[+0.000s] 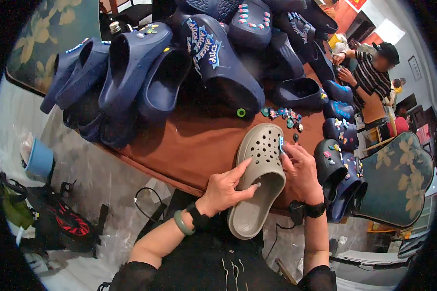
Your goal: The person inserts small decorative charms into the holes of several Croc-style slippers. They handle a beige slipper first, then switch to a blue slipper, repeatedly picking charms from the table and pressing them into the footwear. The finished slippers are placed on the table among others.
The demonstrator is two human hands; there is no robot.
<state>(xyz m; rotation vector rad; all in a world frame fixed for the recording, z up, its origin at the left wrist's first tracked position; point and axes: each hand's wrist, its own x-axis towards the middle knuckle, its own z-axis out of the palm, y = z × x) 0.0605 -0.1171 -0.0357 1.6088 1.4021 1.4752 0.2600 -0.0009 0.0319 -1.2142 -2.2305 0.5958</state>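
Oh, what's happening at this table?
Someone is handling a gray clog at the near edge of a brown-topped table. Their left hand holds the shoe, while their right hand pinches a small blue piece at the right side of its holed upper; whether it's seated is hidden. Loose charms lie beyond, and navy clogs, many decorated, are piled behind.

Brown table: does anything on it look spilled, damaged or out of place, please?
I see no clear damage. The small charms lie loose in an uneven cluster, so they look slightly spilled, and a green ring sits apart, left of them, at the edge of a dark blue clog.
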